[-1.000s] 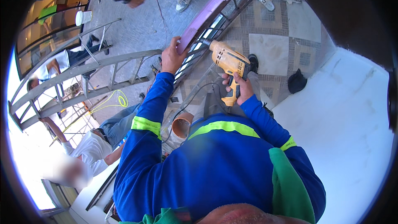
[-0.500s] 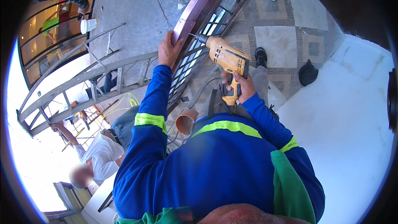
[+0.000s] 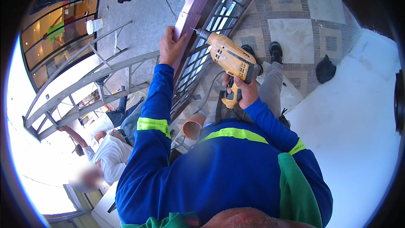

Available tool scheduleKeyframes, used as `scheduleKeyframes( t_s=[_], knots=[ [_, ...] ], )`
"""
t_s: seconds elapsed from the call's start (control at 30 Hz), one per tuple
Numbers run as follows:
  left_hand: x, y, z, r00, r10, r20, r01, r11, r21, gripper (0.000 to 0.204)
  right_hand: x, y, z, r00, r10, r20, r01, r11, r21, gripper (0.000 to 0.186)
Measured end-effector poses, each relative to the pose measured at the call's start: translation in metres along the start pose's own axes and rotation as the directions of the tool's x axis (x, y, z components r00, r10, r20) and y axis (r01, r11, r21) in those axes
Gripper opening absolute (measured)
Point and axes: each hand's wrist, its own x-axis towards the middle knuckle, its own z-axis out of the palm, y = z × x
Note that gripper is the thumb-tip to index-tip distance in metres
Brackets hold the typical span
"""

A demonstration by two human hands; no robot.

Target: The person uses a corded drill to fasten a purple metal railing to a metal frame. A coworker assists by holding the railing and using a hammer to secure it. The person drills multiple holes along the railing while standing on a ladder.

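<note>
Apparently hefty, rigid and best held by its handle (image 3: pixel 231 97), the yellow drill (image 3: pixel 228 55) is sitting right of the pink beam (image 3: pixel 193 9), right hand (image 3: pixel 247 91) gripping that handle, left hand (image 3: pixel 171 46) clasping the beam.

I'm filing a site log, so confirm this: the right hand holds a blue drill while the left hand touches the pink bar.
Not blue: the head view shows the right hand holding a yellow drill; the left hand does touch the pink bar.
</note>
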Motion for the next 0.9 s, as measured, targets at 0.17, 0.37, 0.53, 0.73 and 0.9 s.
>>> scheduleKeyframes(
  t_s=[0.17,0.37,0.53,0.73,0.9],
  knots=[
    [0.0,-0.003,0.002,1.0,0.006,0.008,-0.006,1.0,0.02,0.04,0.001,0.007,-0.002,1.0,-0.026,0.016,0.026,1.0,0.008,0.048],
    [0.001,-0.005,0.002,0.999,0.053,-0.01,-0.053,0.998,0.022,0.04,0.004,0.015,-0.007,0.998,-0.059,0.025,0.06,0.997,-0.044,0.045],
    [0.002,-0.002,0.001,0.999,-0.037,0.016,0.038,0.998,-0.045,0.044,0.008,0.02,-0.012,0.98,-0.192,0.048,0.198,0.963,-0.18,0.049],
    [0.004,-0.005,-0.009,0.992,0.023,0.124,-0.045,0.982,0.185,0.048,0.013,0.018,-0.012,0.935,-0.337,0.109,0.348,0.822,-0.451,0.065],
    [-0.013,-0.006,-0.022,0.954,-0.187,0.236,0.156,0.977,0.142,0.047,0.014,0.016,-0.003,0.977,-0.209,0.032,0.212,0.956,-0.202,0.071]
  ],
)
